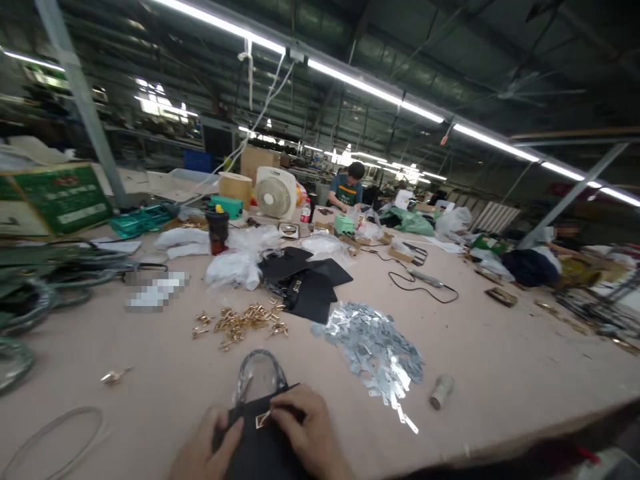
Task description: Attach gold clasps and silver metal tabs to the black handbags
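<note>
A black handbag panel or small bag [265, 453] lies at the table's near edge, its looped handle [260, 357] wrapped in clear plastic and pointing away from me. My left hand [213, 443] grips its left edge, thumb on top. Over the upper right part, my right hand [310, 427] is closed, thumb and forefinger pinching at a small rectangular gold metal fitting [262, 420] on the black surface. The fingers partly hide the fitting. Beyond the handle is a pile of small gold hardware pieces [245, 323]. Flat silver metal plates [375, 347] are heaped to the right.
Black bag pieces [313, 283] lie behind the two piles. A short metal cylinder [441, 392] rests at right, and a corded tool [425, 278] farther back. Green handles [50, 287] crowd the left side. A co-worker [346, 188] stands across the table near a fan [275, 193].
</note>
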`<act>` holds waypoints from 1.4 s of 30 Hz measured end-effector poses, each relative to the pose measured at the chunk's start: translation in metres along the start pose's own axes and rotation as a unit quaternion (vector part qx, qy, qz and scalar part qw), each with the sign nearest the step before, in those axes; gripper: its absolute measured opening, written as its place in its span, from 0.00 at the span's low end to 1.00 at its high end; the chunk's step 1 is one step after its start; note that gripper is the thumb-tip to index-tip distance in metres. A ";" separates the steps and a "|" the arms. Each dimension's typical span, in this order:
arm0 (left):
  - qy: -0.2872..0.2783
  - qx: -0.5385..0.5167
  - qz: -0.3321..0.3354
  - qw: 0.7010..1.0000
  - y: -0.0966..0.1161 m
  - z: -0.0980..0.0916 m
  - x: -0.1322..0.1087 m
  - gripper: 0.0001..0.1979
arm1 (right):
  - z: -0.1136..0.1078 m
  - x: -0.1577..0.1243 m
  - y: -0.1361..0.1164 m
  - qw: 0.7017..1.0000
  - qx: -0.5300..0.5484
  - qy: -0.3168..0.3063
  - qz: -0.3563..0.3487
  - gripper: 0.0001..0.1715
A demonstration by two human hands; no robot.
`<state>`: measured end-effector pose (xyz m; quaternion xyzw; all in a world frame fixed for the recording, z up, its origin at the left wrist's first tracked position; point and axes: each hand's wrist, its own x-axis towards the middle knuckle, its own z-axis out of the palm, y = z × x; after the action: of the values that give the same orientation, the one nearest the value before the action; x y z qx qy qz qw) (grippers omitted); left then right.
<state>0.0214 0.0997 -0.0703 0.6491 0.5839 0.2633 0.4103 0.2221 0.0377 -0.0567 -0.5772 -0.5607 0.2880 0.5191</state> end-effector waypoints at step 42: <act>0.022 -0.394 -0.009 0.919 -0.016 -0.019 -0.011 0.32 | 0.020 0.214 0.043 0.905 -0.399 -0.046 0.138 0.08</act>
<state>-0.0047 0.0926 -0.0725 0.4234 0.4477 0.4829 0.6221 0.2629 0.2528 -0.0486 -0.7940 -0.5664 0.1356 0.1744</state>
